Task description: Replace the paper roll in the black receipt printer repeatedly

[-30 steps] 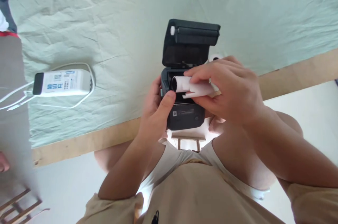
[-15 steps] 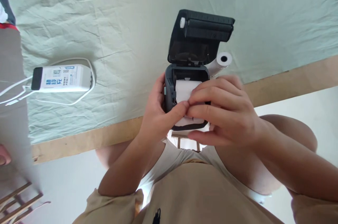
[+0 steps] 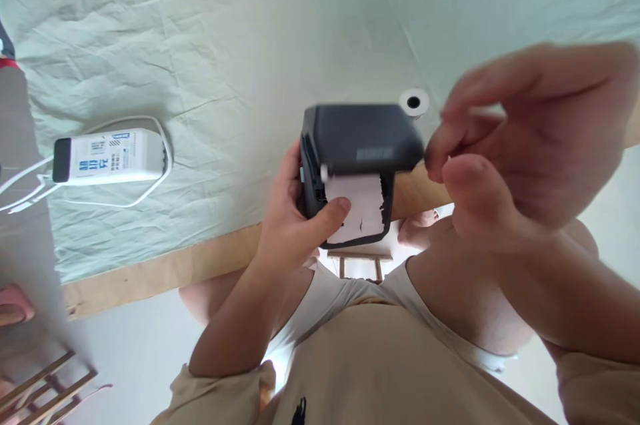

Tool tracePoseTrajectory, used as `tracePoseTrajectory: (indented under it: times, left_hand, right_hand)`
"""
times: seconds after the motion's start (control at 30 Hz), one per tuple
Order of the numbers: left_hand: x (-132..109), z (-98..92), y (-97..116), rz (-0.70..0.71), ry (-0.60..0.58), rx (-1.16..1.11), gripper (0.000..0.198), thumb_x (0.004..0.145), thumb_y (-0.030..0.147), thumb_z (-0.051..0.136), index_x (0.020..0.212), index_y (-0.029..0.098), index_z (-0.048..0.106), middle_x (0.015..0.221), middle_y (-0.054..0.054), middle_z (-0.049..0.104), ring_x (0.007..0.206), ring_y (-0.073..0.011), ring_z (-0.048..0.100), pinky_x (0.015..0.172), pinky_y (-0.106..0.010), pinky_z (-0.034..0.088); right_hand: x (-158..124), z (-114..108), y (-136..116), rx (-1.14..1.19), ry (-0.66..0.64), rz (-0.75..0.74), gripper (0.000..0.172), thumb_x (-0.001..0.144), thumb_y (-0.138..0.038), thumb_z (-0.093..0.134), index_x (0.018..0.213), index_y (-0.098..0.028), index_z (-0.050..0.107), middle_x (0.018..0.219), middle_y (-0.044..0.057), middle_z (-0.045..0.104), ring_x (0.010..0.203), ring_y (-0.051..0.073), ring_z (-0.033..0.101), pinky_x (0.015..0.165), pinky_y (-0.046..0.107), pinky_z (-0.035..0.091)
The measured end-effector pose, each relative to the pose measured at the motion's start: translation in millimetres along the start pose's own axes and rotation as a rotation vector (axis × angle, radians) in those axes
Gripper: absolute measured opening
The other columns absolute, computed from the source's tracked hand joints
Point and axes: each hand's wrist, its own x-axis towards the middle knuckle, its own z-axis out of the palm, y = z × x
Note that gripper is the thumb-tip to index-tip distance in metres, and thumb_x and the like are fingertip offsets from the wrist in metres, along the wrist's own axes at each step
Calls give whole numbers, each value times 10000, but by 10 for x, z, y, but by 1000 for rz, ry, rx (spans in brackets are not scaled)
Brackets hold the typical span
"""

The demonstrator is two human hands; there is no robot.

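My left hand (image 3: 285, 231) grips a small dark label printer (image 3: 311, 195) at the table's near edge. Its thumb presses on the white paper strip (image 3: 367, 211) lying in the printer. The printer's dark lid (image 3: 365, 135) is tilted partly down over the body and covers the far part of the paper. To the right, my right hand (image 3: 540, 138) is raised and slightly blurred. Its fingers are curled but apart from the thumb, and nothing shows between them. The fingertips are close to the lid's right corner; whether they touch it, I cannot tell.
A white paper roll (image 3: 424, 105) stands behind the lid on the green cloth (image 3: 225, 45). At left lies a white box-shaped charger (image 3: 113, 157) with a looped cable. The table's wooden edge (image 3: 165, 268) runs along the near side. Wooden slats (image 3: 55, 398) show at lower left.
The lid has swung from upright down over the printer. My right hand has left the paper and moved right and up. My left hand still holds the printer.
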Motion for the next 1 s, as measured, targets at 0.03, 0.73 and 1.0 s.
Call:
tracePoseTrajectory:
  times: [0.03,0.73,1.0]
  left_hand:
    - [0,-3,-4,0,-6,-20,761,812,376,881,1483,237,550,1380,-116,757,1273,-388,745,1036,-522,672]
    - [-13,71,118,-167,35,-203,553,886,376,843,1402,274,672,977,-67,788,928,-340,818,713,-414,705]
    - [-6,132,161,-194,42,-227,549,860,383,851,1361,298,642,1021,-76,806,1028,-383,821,703,-435,699]
  right_hand:
    - [-19,1,15,12,-17,-6,184,866,-179,744,882,-267,583,788,-26,601,577,101,545,420,288,332]
    - [-74,35,185,-70,-354,330,496,905,-285,742,634,-228,330,501,-83,355,461,60,281,412,237,219]
    - [-100,16,222,-71,-369,231,464,930,-292,700,654,-226,332,508,-86,355,469,55,298,430,225,236]
